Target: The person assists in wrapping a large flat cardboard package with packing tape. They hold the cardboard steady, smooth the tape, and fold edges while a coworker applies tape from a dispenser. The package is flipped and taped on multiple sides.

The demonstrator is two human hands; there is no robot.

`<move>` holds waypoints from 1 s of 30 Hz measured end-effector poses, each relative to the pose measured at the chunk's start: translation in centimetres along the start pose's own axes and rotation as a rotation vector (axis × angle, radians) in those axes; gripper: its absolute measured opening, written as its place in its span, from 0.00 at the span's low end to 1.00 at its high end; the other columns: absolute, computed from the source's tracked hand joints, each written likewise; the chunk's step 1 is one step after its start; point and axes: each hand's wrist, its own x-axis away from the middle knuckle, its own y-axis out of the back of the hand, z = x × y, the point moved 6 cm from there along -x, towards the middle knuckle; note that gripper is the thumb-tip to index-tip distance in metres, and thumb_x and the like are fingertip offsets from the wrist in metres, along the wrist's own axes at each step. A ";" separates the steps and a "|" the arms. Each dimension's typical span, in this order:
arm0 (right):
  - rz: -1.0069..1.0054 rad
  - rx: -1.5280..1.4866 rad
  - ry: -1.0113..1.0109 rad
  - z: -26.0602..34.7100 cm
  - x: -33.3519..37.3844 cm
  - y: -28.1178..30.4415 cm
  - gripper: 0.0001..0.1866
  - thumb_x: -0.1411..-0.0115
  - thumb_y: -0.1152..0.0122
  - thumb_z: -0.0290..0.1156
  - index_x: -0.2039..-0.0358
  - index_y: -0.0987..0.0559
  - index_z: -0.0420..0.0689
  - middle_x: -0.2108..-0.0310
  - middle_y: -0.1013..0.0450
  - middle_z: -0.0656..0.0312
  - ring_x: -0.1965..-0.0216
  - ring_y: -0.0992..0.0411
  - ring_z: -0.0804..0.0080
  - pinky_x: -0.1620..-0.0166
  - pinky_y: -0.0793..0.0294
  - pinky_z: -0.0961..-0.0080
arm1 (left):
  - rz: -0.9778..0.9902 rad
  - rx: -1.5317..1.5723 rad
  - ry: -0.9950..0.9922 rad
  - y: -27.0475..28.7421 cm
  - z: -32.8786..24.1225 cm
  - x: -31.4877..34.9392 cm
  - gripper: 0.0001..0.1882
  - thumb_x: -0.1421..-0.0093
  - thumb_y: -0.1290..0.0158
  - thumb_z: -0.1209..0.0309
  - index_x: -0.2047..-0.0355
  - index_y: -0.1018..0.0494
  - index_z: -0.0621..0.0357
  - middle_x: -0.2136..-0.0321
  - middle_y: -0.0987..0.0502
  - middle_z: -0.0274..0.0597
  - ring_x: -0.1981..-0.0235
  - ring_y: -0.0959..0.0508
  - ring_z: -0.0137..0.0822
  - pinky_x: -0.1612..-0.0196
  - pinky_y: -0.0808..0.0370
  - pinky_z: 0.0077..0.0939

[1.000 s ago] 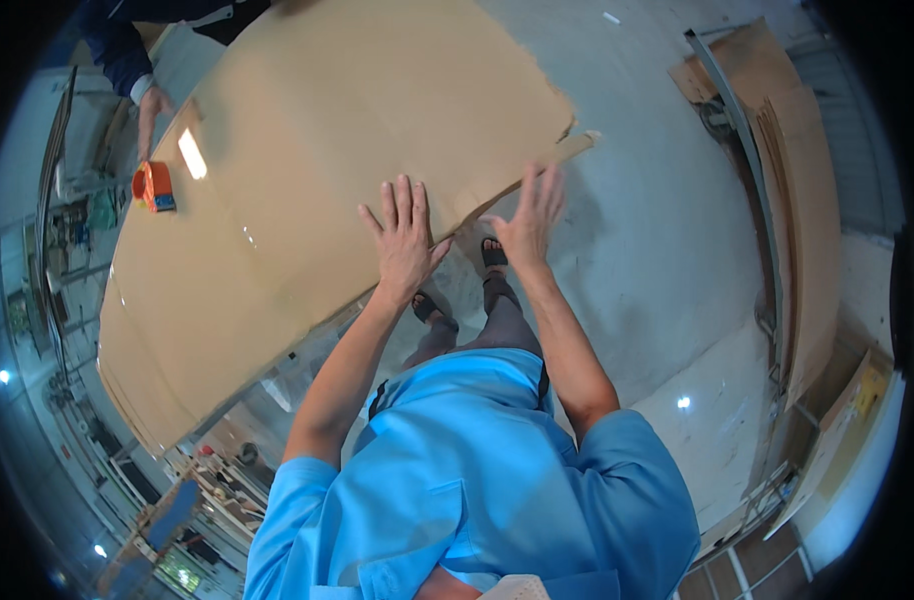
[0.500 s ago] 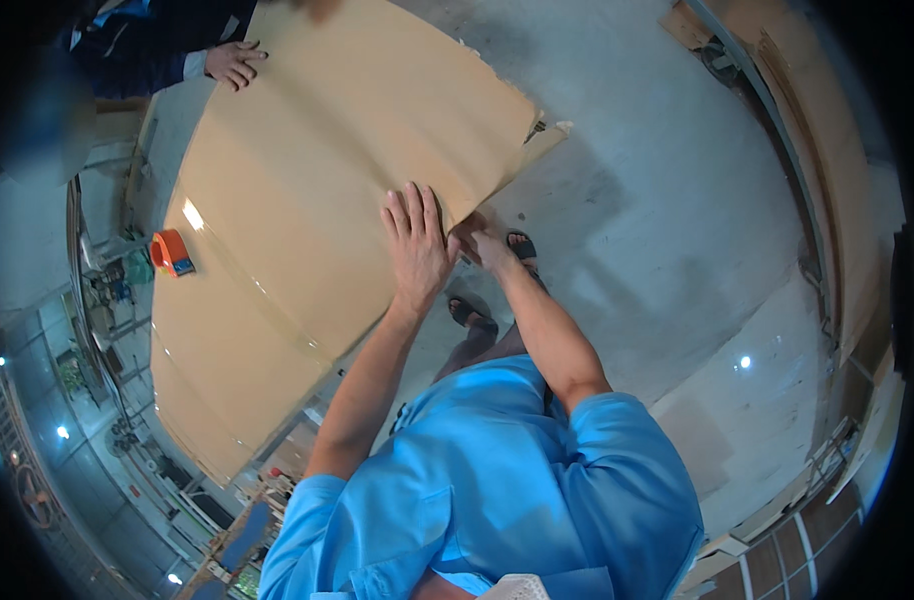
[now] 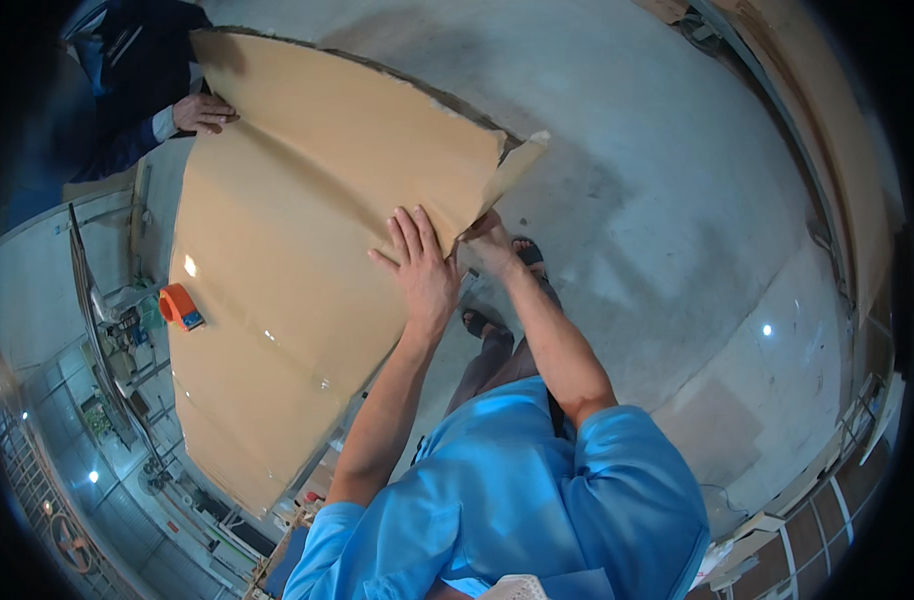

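A large tan cardboard sheet (image 3: 277, 230) stretches from just in front of me to the far left. A crease runs along it, and the part right of the crease is tilted up. My left hand (image 3: 422, 270) lies flat on the sheet beside the crease, fingers and thumb spread. At the sheet's near right edge, my right hand (image 3: 491, 244) is closed on the cardboard, its fingertips hidden beneath it. A torn flap (image 3: 517, 172) sticks out at the right corner. An orange tape dispenser (image 3: 180, 307) rests on the sheet's left side.
Across the sheet, a co-worker's hand (image 3: 203, 113) touches its far left edge. Grey floor (image 3: 657, 250) lies to my right, with long boards (image 3: 817, 130) along the far right side. Racks and equipment (image 3: 127, 340) stand to the left.
The sheet's right part is tilted up more, and its far edge has come into view. My left thumb has spread outward. The co-worker's hand stays on the far edge.
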 end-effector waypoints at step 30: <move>-0.483 -0.087 -0.005 5.1 -1.1 -2.5 0.10 0.36 0.37 0.28 0.56 0.21 0.37 0.60 0.22 0.62 0.59 0.26 0.78 0.58 0.27 0.79 | 0.068 -0.198 -0.373 -1.4 -2.6 -2.2 0.36 0.36 0.55 0.71 0.31 0.52 0.73 0.30 0.51 0.65 0.27 0.51 0.57 0.28 0.51 0.54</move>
